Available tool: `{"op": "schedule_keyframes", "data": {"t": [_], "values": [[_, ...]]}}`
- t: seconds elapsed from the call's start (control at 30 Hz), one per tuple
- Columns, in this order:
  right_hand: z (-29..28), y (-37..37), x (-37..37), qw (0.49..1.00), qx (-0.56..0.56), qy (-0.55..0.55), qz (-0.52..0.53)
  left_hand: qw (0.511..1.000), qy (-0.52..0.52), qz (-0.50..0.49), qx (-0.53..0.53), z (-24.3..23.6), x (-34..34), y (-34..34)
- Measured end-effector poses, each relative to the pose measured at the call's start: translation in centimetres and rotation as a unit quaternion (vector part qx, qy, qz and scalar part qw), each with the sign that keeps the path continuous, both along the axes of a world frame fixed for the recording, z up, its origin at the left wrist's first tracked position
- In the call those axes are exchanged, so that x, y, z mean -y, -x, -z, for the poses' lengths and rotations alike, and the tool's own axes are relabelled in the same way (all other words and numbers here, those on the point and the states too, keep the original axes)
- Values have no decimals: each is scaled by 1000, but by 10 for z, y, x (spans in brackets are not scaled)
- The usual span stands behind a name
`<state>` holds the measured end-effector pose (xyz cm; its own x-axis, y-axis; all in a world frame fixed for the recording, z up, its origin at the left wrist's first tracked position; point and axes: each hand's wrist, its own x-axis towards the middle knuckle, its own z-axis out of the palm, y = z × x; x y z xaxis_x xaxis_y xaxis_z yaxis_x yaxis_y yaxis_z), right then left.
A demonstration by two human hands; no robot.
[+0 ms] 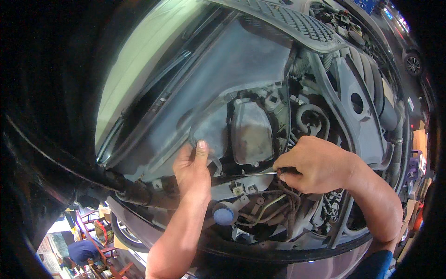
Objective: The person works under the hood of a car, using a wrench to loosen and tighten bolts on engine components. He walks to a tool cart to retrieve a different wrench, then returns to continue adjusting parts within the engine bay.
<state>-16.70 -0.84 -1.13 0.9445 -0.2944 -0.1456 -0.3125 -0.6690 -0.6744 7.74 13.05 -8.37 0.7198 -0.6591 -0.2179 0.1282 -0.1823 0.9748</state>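
Observation:
My left hand (193, 169) is closed at the rim of a dark grey plastic cover (211, 132) in the engine bay, its thumb pointing up against the cover. Some of its fingertips are hidden. Opposite it, my right hand (320, 165) is wrapped round a tool with a thin, straight metal shaft (265, 174); its handle is hidden in the fist. The shaft runs left below a dusty rounded-square panel (252, 132), toward the lower edge of the grey cover. Its tip is too dark to make out.
A blue round cap (224, 215) and pipes lie nearest me. The grey engine cover (355, 100) and black hoses (313, 118) are at right, the windscreen (134, 69) and wiper (172, 69) at far left. A dark raised panel fills the left side.

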Motion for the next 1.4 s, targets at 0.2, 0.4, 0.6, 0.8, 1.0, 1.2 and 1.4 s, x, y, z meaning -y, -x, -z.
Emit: {"op": "schedule_keyframes", "data": {"t": [0.2,0.4,0.6,0.8,1.0,1.2,1.4], "values": [[-2,3,2,997,-26,-71,21,1000,4,-5,22,2,2,1],[15,8,-4,981,-35,-185,47,992,18,-39,120,-6,6,-4],[31,20,-20,983,26,-159,85,981,27,-11,194,-8,4,-9],[14,59,-45,962,-10,-223,155,986,54,-51,147,-6,10,-12],[15,80,-73,941,-6,-236,244,967,22,-121,224,3,15,-15],[17,94,-95,918,37,-228,323,977,-64,-103,178,-4,10,-23],[8,102,-110,920,21,-178,350,992,7,-89,86,-8,9,-14]]}}
